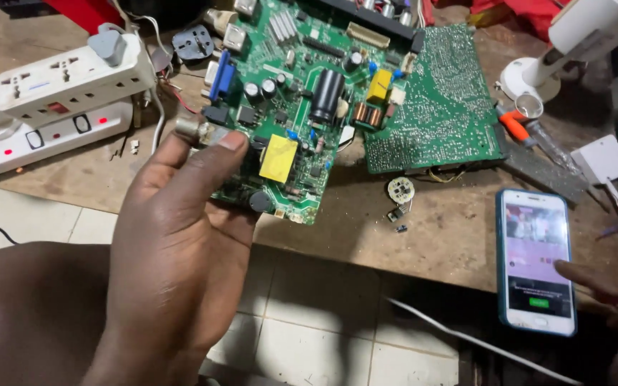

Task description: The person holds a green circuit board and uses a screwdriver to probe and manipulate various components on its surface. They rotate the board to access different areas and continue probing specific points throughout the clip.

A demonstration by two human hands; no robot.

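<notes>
My left hand (173, 236) holds up a green circuit board (302, 93) by its near left corner, thumb pressed beside a metal connector. The board carries a black capacitor, yellow blocks, copper coils and a blue port. My right hand (613, 300) is at the lower right edge, one finger touching the lit screen of a smartphone (536, 261) in a blue case that lies on the wooden workbench (430, 229).
A second green board (441, 107) lies solder side up behind the first. White power strips (51, 107) sit at the left with red lights on. A white lamp base (538, 75), an orange-handled tool (520, 129) and small loose parts (400, 191) lie at the right. Tiled floor below.
</notes>
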